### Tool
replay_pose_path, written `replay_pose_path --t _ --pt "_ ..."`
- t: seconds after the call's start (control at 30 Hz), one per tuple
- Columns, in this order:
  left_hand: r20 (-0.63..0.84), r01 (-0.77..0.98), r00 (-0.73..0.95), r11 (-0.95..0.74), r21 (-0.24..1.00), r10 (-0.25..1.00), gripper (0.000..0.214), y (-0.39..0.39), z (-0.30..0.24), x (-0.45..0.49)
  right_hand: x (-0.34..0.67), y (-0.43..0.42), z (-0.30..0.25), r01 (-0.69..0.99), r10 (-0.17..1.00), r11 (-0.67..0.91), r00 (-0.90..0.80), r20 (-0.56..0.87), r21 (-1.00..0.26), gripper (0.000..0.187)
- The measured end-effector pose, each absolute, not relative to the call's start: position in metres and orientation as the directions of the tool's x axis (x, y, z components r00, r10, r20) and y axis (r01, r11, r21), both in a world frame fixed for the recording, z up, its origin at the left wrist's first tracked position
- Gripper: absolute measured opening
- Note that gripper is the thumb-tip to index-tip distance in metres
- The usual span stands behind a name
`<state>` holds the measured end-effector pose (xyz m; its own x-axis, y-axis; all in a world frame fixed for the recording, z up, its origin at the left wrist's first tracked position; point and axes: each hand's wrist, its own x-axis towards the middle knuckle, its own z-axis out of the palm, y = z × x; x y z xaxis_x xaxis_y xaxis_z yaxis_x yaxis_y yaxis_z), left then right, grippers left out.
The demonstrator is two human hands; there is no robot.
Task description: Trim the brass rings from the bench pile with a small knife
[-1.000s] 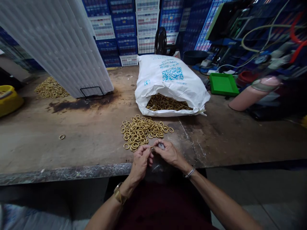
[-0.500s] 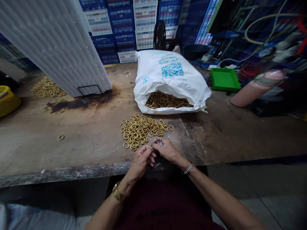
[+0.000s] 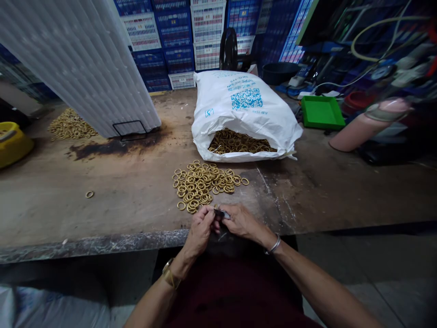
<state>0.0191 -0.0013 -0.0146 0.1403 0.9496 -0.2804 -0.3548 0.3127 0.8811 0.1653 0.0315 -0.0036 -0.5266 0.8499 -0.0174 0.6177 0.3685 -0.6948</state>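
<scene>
My right hand [image 3: 241,222] is closed around a small tool [image 3: 222,213] with a dark flat tip, perhaps a little blade; its tip points at the fingers of my left hand. My left hand [image 3: 200,230] is pinched shut just beside it, fingertips almost touching the tool. What sits in that pinch is mostly covered by the fingers, though a speck of gold colour shows there. Right behind both hands lies a loose pile of gold-coloured rings [image 3: 196,184] on the wooden table [image 3: 129,205].
Behind the pile, a white sack [image 3: 218,100] lies with its mouth facing me, full of rings. One single ring [image 3: 89,194] lies at left. Corrugated white sheets [image 3: 102,68] stand by another ring heap [image 3: 70,125]. A green tray [image 3: 322,112] and pink cylinder [image 3: 362,130] are right.
The tool in my right hand has turned so that its dark tip now lies across toward my left fingertips. Both hands stay close together; the view has shifted slightly.
</scene>
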Motion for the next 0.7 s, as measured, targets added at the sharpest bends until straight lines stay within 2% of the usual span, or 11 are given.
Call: replay_pose_path --t 0.27,0.53,0.7 --pt "-0.256 -0.328 0.129 0.285 0.901 0.958 0.029 -0.002 -0.017 0.019 0.163 0.032 0.001 0.673 0.847 0.379 -0.529 -0.055 -0.635 0.015" --pt "-0.260 -0.252 0.097 0.276 0.928 0.961 0.033 -0.003 -0.021 0.020 0.162 0.033 -0.004 0.679 0.850 0.383 -0.524 -0.049 -0.627 0.015" --pt "-0.260 -0.338 0.181 0.308 0.889 0.948 0.034 -0.011 -0.007 0.022 0.166 0.048 -0.005 0.804 0.896 0.335 -0.433 -0.099 -0.491 0.019"
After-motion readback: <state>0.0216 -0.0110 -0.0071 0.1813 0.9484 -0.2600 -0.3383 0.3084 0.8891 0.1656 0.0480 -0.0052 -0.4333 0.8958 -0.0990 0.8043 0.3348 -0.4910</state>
